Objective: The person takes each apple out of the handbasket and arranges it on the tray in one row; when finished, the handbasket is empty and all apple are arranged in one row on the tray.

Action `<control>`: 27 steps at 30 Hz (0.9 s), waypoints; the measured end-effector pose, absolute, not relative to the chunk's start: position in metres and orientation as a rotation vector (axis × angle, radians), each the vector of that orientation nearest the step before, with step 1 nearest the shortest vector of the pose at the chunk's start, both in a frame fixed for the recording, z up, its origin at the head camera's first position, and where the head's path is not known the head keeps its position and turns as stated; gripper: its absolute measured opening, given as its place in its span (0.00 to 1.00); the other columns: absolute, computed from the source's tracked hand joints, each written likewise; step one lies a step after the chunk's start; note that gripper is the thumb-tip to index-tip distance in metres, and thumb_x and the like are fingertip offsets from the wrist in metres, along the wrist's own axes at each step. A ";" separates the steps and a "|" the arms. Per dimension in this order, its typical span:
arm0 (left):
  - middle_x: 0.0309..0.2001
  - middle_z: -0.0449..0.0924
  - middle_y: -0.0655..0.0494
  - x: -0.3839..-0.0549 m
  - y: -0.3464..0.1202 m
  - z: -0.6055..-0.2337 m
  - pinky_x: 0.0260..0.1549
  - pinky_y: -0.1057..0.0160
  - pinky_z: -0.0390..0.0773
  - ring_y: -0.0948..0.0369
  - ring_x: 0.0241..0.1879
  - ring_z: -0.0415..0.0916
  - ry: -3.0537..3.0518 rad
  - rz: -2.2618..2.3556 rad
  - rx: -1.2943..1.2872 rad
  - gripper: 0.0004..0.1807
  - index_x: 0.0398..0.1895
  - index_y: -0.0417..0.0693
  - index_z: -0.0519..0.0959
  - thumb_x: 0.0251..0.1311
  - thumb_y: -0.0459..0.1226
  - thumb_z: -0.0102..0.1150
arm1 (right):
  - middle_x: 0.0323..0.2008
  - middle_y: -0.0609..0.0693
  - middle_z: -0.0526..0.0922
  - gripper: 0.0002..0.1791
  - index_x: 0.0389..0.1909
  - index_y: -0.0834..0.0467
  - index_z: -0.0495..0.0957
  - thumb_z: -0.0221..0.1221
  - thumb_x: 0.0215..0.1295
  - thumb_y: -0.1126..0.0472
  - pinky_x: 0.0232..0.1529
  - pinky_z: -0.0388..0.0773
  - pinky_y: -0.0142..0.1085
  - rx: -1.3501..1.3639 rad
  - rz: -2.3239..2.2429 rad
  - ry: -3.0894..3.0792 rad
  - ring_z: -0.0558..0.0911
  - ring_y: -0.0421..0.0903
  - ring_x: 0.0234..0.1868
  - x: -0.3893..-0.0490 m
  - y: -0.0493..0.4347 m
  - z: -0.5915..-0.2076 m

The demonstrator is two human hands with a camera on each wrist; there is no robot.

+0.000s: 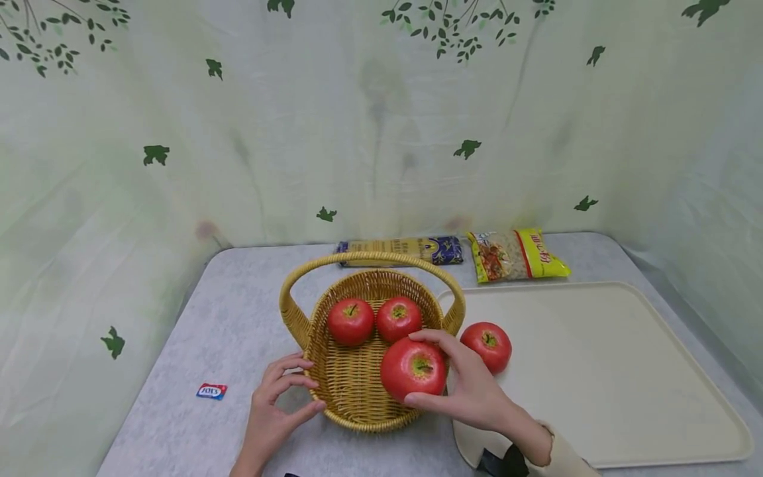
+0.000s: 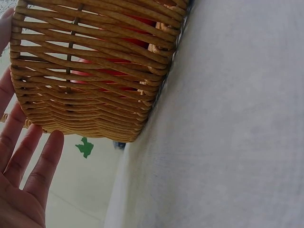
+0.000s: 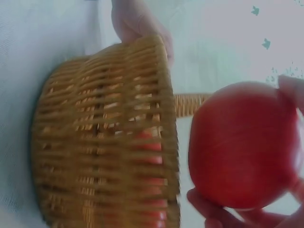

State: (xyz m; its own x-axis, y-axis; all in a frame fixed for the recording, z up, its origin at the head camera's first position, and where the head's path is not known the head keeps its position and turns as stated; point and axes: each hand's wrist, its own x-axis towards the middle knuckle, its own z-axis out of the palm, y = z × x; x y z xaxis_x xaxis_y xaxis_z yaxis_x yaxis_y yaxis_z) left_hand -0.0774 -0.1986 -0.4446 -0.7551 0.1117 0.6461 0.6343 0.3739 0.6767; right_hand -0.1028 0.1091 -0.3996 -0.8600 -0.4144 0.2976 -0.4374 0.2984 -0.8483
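On a gray desk (image 1: 250,298), your right hand (image 1: 477,391) holds a red apple (image 1: 405,371), thumb on the near side and fingers on the far side, over the 4 o'clock part of a golden wicker basket (image 1: 363,426); the right wrist view shows the fruit above rim height. Your left hand (image 1: 271,401) is spread at the basket's 8 o'clock, fingers mostly straight, tips at the rim. Inside sit a second apple (image 1: 350,326) at 11 o'clock and a third apple (image 1: 399,322) at 1; a fourth apple (image 1: 484,348) rests outside, at 3 o'clock, on a cream tray (image 1: 596,371).

The held apple looks stiff and modest in weight, its glossy skin liable to slip and, if real, to bruise when dropped. Its widest girth seems your surest hold, thumb opposite fingers, stem end (image 1: 423,366) left free. The basket appears light and a little springy, apt to slide when nudged; its rim at 8 o'clock, just below the arched handle (image 1: 372,256)'s left foot, looks a sound place to steady it.
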 end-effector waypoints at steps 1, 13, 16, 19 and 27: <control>0.43 0.76 0.40 -0.077 -0.199 -0.444 0.55 0.69 0.65 0.49 0.55 0.67 -2.133 -1.372 -0.644 0.23 0.30 0.42 0.81 0.26 0.17 0.74 | 0.53 0.39 0.74 0.35 0.59 0.41 0.67 0.72 0.49 0.47 0.43 0.79 0.41 0.824 1.654 -2.491 0.75 0.42 0.50 -0.101 0.113 -0.400; 0.43 0.76 0.39 -0.076 -0.200 -0.446 0.56 0.69 0.65 0.47 0.55 0.66 -2.131 -1.388 -0.644 0.23 0.31 0.42 0.81 0.26 0.17 0.74 | 0.54 0.49 0.74 0.40 0.59 0.55 0.68 0.73 0.41 0.69 0.38 0.80 0.37 0.641 1.600 -2.317 0.75 0.44 0.49 -0.090 0.175 -0.403; 0.43 0.76 0.38 -0.076 -0.200 -0.446 0.56 0.69 0.65 0.47 0.55 0.66 -2.133 -1.390 -0.640 0.23 0.31 0.42 0.81 0.26 0.17 0.74 | 0.54 0.46 0.73 0.40 0.59 0.56 0.68 0.72 0.41 0.71 0.37 0.80 0.35 0.485 1.569 -2.341 0.74 0.42 0.50 -0.090 0.188 -0.406; 0.43 0.76 0.38 -0.076 -0.200 -0.446 0.56 0.69 0.65 0.47 0.56 0.66 -2.138 -1.384 -0.637 0.23 0.30 0.42 0.81 0.26 0.17 0.74 | 0.54 0.43 0.71 0.40 0.60 0.57 0.66 0.71 0.42 0.72 0.37 0.79 0.31 0.341 1.550 -2.354 0.72 0.41 0.50 -0.091 0.197 -0.408; 0.43 0.76 0.39 -0.077 -0.199 -0.446 0.56 0.69 0.64 0.46 0.56 0.66 -2.147 -1.380 -0.631 0.22 0.30 0.41 0.81 0.27 0.18 0.74 | 0.54 0.41 0.67 0.42 0.63 0.59 0.60 0.69 0.48 0.72 0.36 0.77 0.24 0.128 1.502 -2.359 0.68 0.39 0.51 -0.102 0.221 -0.420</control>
State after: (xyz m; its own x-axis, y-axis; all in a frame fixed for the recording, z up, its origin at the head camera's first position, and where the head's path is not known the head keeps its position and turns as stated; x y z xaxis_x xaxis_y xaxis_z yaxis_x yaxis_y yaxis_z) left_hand -0.0769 -0.1992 -0.4460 -0.7637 0.1096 0.6362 0.6243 0.3766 0.6844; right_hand -0.1021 0.2213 -0.4199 -0.9382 0.1051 0.3298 -0.2544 0.4369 -0.8628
